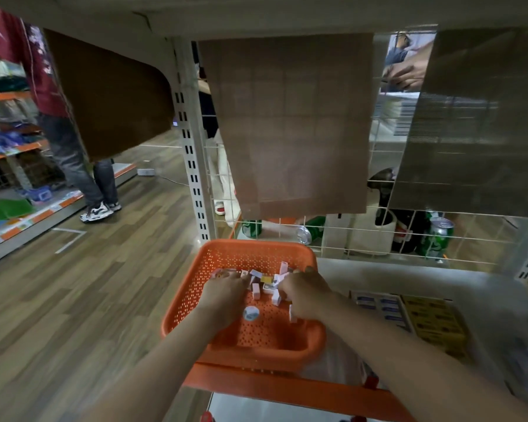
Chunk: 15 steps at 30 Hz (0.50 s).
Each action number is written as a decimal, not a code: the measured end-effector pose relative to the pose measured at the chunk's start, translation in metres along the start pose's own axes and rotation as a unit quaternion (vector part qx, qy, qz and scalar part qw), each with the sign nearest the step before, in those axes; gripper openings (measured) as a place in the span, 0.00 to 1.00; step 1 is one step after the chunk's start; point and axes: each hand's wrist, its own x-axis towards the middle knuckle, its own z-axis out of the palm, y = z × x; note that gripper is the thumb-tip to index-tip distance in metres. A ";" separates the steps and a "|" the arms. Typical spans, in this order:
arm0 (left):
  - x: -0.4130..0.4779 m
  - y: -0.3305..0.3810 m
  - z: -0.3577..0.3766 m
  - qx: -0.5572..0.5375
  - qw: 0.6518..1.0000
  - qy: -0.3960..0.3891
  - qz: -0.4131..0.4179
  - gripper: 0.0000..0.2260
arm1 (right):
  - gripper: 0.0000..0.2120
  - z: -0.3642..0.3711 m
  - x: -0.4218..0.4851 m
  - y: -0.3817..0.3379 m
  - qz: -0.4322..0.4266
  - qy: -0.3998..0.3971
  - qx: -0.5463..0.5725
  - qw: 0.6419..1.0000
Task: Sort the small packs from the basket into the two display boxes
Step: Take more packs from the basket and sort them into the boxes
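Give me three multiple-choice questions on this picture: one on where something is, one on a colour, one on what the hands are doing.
1. Where are the boxes relative to the basket?
A) to its left
B) to its right
C) inside it

2. What colour is the basket?
A) blue
B) green
C) orange

3. Where are the left hand and right hand?
A) both in the basket among the packs
B) both on the boxes
C) one round a can

Answers:
1 B: the boxes lie beside the basket on its right.
2 C: its perforated walls and rim are orange.
3 A: both hands reach down into the basket, with packs around the fingers.
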 end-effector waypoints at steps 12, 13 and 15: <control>0.012 0.004 0.007 -0.025 0.999 -0.030 -0.010 0.14 | 0.15 0.016 0.017 -0.005 0.017 -0.031 -0.041 0.999; 0.014 0.004 0.007 -0.032 0.999 -0.032 -0.015 0.14 | 0.11 0.014 0.014 -0.004 0.011 -0.016 0.003 1.000; 0.018 0.005 0.009 -0.043 0.998 -0.046 -0.019 0.16 | 0.02 0.010 0.010 0.000 0.005 0.013 0.100 0.995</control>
